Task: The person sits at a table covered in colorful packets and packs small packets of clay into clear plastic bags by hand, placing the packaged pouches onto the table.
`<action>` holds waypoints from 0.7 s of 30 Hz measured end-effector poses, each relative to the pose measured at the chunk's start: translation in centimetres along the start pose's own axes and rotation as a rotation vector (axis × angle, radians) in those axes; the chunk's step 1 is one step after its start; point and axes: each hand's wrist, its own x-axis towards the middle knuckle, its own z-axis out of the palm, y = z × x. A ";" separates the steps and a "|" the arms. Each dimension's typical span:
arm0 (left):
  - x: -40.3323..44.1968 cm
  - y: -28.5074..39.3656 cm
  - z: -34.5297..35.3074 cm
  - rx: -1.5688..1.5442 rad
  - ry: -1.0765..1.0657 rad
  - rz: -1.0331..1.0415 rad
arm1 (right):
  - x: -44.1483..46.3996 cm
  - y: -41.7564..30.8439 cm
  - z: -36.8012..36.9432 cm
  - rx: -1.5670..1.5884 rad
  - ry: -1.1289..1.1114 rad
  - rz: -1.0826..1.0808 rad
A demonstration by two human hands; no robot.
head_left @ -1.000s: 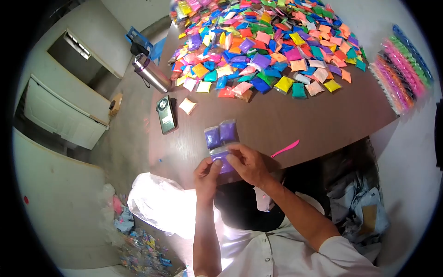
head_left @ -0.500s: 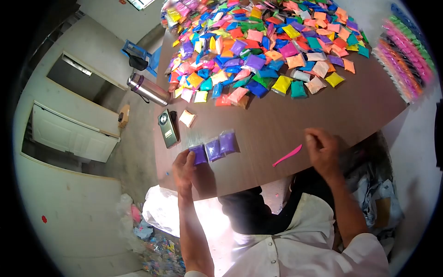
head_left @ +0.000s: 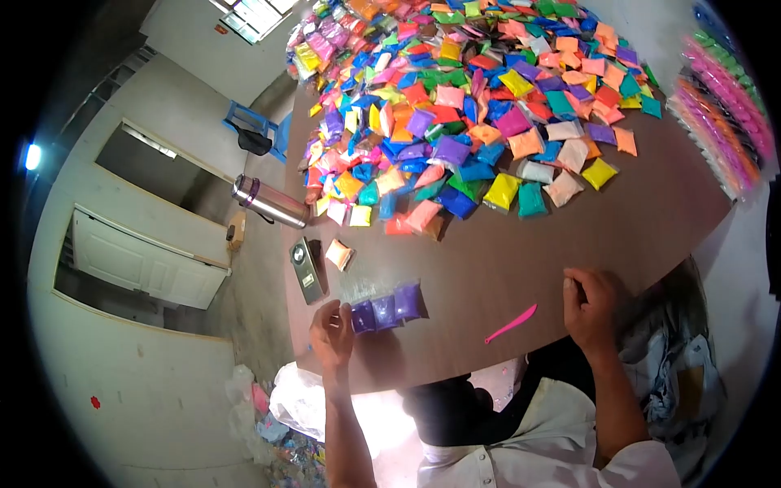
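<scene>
Three small clear packets of purple filling lie side by side on the brown table: a left packet (head_left: 363, 317), a middle packet (head_left: 385, 311) and a right packet (head_left: 409, 301). Beside the left packet is my left hand (head_left: 331, 335), its fingers loosely bent and a little apart, with the fingertips at the packet's edge. My right hand (head_left: 591, 309) rests at the table's near right side, fingers curled in, and nothing shows in it. Between my hands, nearer the right one, lies a pink plastic knife (head_left: 512, 323).
A big heap of coloured packets (head_left: 455, 150) covers the far table. At left are a steel thermos (head_left: 272, 203), a dark phone (head_left: 307, 272) and a single pale orange packet (head_left: 339, 254). Bagged bright strips (head_left: 720, 122) lie at far right. A white plastic bag (head_left: 297, 403) sits below the table edge.
The view has tilted, so the table sits lower in the picture. My left fingers have drawn back from on top of the left purple packet to its edge. My right hand has settled lower.
</scene>
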 end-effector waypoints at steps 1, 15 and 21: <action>0.4 1.1 0.1 -0.036 0.028 0.032 | 0.0 0.0 0.1 0.004 0.007 -0.005; 12.2 4.8 6.8 0.168 -0.051 0.260 | 0.0 0.0 0.3 -0.032 0.010 0.044; 19.3 8.0 9.0 0.207 0.017 0.548 | -0.2 0.1 0.8 -0.038 0.026 0.082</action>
